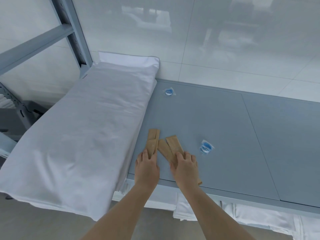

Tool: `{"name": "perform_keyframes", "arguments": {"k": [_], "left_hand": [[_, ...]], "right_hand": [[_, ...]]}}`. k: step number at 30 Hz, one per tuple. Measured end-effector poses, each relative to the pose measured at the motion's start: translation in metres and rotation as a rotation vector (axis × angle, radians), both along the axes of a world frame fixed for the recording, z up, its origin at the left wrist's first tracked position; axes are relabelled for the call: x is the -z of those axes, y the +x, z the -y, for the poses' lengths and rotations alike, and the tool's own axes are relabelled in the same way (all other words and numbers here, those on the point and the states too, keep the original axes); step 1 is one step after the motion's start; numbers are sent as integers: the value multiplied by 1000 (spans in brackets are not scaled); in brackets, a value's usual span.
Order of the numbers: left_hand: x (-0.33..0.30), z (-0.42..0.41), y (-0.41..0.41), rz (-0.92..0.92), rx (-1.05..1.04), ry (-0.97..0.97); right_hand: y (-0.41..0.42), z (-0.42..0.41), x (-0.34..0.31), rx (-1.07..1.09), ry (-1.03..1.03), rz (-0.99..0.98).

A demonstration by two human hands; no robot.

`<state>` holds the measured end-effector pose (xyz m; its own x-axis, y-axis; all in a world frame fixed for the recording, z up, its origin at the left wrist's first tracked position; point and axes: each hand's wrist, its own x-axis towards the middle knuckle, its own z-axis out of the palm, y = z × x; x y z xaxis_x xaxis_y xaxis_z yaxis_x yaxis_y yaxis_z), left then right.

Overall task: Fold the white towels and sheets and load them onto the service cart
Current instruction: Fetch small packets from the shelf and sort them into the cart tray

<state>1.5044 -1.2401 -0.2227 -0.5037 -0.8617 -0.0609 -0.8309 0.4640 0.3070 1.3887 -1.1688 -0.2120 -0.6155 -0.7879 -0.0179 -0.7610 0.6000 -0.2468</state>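
At far left, a grey metal shelving frame (72, 32) stands against the glossy white wall. Next to it, a large folded white sheet (83, 129) lies on the grey desk (225, 127), its long axis running from the near edge back to the wall. Just right of its edge, the left hand (147, 168) rests with fingers curled onto a tan paper sleeve (153, 141). The right hand (185, 168), slightly further right, presses flat on two more tan paper sleeves (170, 147). Neither hand holds linen. The sheet lies immediately left of the left hand, the nearer one for any lift. Right of the hands sits a blue round item in clear wrap (206, 147), another (168, 92) further back. More white linens (259, 217) show on the shelf beneath the desk.
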Motion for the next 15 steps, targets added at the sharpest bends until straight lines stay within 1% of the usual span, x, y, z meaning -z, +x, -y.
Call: {"name": "perform_keyframes", "arguments": {"k": [2,4,5,7,10,12,15], "left_hand": [[-3,1,-1,44,12,-18],[-5,2,-1,89,26,-39],[-5,2,-1,103,31,-48],[-6,4,-1,115,30,-52],[-6,7,-3,121,1,-49],[-7,8,-3,141,-27,-51],[-9,12,-3,182,-53,-57]], "right_hand": [[6,1,-5,-24,-18,-53],[9,3,-10,-41,-34,-147],[10,4,-12,-47,4,-143],[6,9,-12,-10,82,-47],[-2,16,-14,130,76,189],[-5,20,-17,167,80,310],[-7,23,-17,174,77,383]]}}
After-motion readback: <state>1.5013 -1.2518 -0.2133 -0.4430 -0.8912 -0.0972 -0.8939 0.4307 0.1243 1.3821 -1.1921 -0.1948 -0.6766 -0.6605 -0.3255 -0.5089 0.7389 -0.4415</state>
